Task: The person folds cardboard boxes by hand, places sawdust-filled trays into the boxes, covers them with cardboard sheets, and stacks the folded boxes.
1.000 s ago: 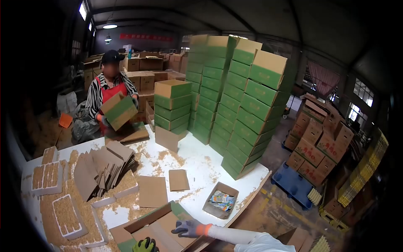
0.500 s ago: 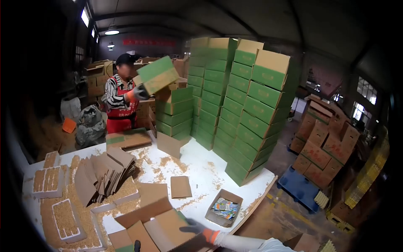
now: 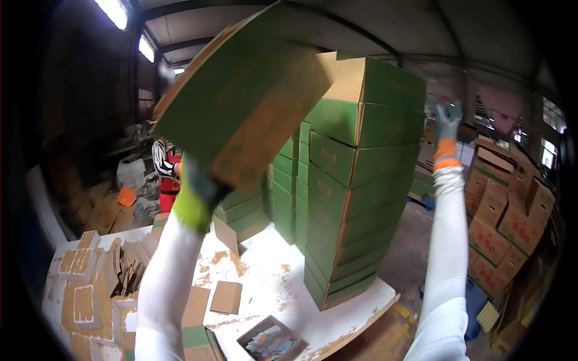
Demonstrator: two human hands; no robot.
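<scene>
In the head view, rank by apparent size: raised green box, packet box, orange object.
Largest to smallest:
1. Raised green box, probably enlarged by nearness
2. Packet box
3. Orange object

On your right, red-printed cartons [image 3: 489,236] are standing piled near a blue pallet [image 3: 475,304]. Off to your left, an orange object [image 3: 127,197] is showing beside a pale sack [image 3: 130,173], and a striped-sleeved person [image 3: 168,188] is standing mostly hidden.
</scene>
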